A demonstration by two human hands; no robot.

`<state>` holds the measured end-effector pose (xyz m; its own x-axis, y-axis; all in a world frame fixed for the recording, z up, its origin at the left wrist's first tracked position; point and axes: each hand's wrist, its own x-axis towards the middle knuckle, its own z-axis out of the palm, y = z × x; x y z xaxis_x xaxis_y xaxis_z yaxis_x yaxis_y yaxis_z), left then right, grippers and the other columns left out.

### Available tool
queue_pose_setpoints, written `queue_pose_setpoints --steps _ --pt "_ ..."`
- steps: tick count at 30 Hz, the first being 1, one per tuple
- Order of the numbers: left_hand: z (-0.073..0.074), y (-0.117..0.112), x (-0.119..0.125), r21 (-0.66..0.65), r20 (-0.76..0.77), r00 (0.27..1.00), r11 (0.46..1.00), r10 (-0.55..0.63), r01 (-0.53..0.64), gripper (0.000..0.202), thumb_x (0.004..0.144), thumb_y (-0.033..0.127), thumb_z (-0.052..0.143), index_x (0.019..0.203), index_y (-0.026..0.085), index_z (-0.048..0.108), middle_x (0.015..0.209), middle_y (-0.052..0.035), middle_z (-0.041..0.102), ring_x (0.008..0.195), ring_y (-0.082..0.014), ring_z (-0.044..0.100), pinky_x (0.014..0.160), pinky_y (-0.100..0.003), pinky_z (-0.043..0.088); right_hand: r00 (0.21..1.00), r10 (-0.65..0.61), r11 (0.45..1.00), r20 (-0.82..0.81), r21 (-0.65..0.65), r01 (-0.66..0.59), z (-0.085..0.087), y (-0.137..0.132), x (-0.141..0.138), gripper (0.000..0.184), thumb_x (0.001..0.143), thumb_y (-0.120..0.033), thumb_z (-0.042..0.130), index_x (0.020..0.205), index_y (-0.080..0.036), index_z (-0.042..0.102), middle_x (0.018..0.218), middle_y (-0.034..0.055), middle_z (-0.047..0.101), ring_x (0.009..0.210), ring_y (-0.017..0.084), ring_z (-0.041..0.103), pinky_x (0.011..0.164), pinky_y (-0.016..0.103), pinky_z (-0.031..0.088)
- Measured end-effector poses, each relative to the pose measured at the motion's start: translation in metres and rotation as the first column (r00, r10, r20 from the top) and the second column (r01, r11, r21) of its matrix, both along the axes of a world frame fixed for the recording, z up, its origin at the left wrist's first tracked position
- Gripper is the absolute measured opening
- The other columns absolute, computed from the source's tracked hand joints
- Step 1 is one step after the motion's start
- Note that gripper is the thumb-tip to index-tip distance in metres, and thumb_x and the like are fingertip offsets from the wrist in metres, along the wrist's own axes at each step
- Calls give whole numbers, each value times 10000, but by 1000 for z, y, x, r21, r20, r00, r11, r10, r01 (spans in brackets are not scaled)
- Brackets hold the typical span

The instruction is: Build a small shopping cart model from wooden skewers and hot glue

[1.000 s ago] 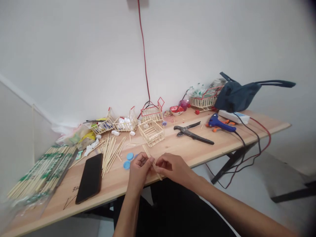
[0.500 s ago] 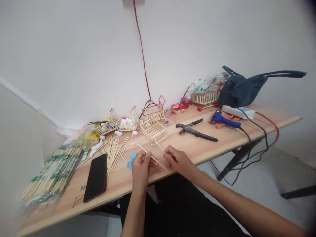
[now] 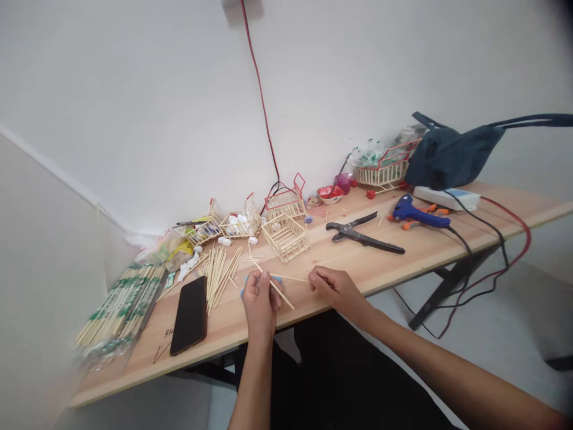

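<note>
My left hand [image 3: 261, 297] is closed around a thin wooden stick [image 3: 283, 296], which slants from upper left to lower right above the front of the table. My right hand [image 3: 330, 285] pinches the end of a second wooden stick [image 3: 290, 279], whose far end points left toward my left hand. Blue round caps [image 3: 244, 288] are partly hidden behind my left hand. Just beyond both hands stands a small open basket frame [image 3: 286, 239] built of sticks. Loose sticks [image 3: 219, 278] lie to the left of my left hand.
A black phone [image 3: 188, 315] and bagged chopsticks [image 3: 123, 301] lie at left. Right of centre are black pliers [image 3: 358, 232] and a blue glue gun [image 3: 418, 212] with a cable. Behind stand several stick carts [image 3: 239, 224], a bowl of red paint [image 3: 330, 194] and a dark blue bag [image 3: 454, 156].
My right hand's stick has swung from pointing up toward the basket frame to lying nearly level, pointing left. The whole view has shifted slightly, moving the table things rightward.
</note>
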<state>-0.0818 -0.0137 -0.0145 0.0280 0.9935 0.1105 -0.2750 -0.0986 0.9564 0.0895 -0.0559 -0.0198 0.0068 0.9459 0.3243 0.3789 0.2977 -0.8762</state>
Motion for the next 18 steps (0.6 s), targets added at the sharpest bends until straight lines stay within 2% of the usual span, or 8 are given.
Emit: queue_pose_setpoints --steps 3,7,11,14,18 --pt "4 1 -3 2 -4 1000 1000 30 -30 353 792 492 654 807 214 437 597 50 607 369 -66 447 390 -183 324 1000 14 1000 2 7 -14 -2 1 2 361 957 -400 406 686 -191 523 600 -40 430 593 117 419 580 241 315" --pt "21 20 -19 75 -3 988 985 158 -157 331 771 458 668 771 212 447 621 35 635 437 -92 533 453 -206 400 998 3 1000 -61 -2 -3 -1 1 3 338 944 -425 415 738 -196 553 616 -39 430 601 123 416 572 240 318" --pt "39 60 -41 116 -231 957 981 177 -154 311 716 439 693 756 190 511 576 24 623 404 -108 537 431 -213 393 984 -12 998 -179 -66 0 -1 1 2 266 922 -452 450 917 -213 568 572 -68 335 530 116 328 513 236 262" --pt "40 85 -54 163 -395 885 967 246 -196 250 762 392 644 704 181 524 537 28 586 429 -109 542 456 -206 380 978 4 997 -210 -71 -19 -2 1 2 282 920 -457 454 958 -207 579 588 -63 366 535 116 353 518 238 280" --pt "32 92 -62 132 -481 859 983 174 -125 145 816 292 597 743 184 533 510 51 528 446 -105 483 476 -212 322 977 13 999 -212 -34 -20 -2 2 4 274 937 -421 442 1064 -221 580 630 -43 418 605 144 429 600 273 351"
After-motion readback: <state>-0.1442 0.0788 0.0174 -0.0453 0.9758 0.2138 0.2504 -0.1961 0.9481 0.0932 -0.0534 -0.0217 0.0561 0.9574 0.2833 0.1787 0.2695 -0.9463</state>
